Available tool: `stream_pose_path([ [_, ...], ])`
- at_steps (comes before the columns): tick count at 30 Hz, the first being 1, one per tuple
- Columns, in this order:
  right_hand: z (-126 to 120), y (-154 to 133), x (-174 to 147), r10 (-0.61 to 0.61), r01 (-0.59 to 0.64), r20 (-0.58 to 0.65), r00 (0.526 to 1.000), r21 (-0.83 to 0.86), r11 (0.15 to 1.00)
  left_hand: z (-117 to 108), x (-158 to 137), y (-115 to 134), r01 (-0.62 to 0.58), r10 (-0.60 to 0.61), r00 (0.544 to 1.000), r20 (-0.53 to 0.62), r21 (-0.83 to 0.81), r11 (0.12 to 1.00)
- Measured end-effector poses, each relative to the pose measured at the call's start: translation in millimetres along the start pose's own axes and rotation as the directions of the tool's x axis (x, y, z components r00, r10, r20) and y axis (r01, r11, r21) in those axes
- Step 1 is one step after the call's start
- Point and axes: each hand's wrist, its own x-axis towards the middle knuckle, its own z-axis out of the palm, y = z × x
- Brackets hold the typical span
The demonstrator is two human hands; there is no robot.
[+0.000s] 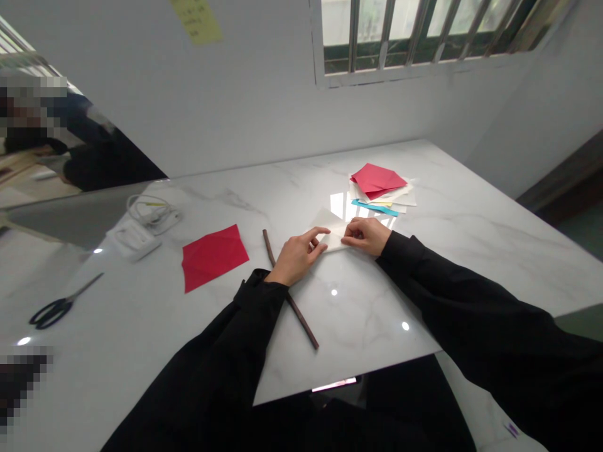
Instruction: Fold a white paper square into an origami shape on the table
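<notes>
A sheet of white paper (330,221), partly folded, lies on the marble-patterned table between my hands. My left hand (298,256) pinches its left side with thumb and index finger. At the right side, my right hand (366,236) has its fingers curled onto the paper's edge. Beneath my left wrist runs a thin brown stick (302,321), its middle hidden by the sleeve. To the left of the stick lies a creased red sheet of paper (215,256).
Behind my right hand is a pile of folded papers (379,180), red on top, with white and blue below. Scissors (57,309), a white box (133,240) and a coiled white cable (153,213) lie at the left. A phone (335,384) shows below the table's front edge.
</notes>
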Motion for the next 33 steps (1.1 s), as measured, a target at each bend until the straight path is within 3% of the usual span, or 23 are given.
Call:
stream_pose_path([
  [8, -0.1, -2.0, -2.5, -0.102, 0.1, 0.016, 0.995, 0.066, 0.993, 0.9, 0.4, 1.0, 0.0, 0.001, 1.0, -0.017, 0.043, 0.999],
  [15, 0.6, -7.5, -2.4, -0.049, 0.049, -0.003, 0.999, 0.012, 0.999, 0.3, 1.9, -2.9, -0.055, 0.056, 0.998, -0.01, 0.088, 0.995],
  [21, -0.7, -5.1, -2.7, -0.068, 0.067, 0.016, 0.998, 0.027, 0.997, -2.3, 0.4, -0.5, -0.059, 0.058, 0.998, 0.024, 0.048, 0.997],
  [27, 0.1, -9.5, -3.5, -0.159, 0.159, 0.005, 0.987, 0.056, 0.986, -0.1, 1.3, -2.4, -0.059, 0.058, 0.998, 0.009, 0.055, 0.997],
  [33, 5.6, -10.8, -2.0, -0.151, 0.151, 0.001, 0.988, 0.022, 0.988, 1.8, 1.7, -3.5, -0.052, 0.053, 0.999, -0.006, 0.065, 0.997],
])
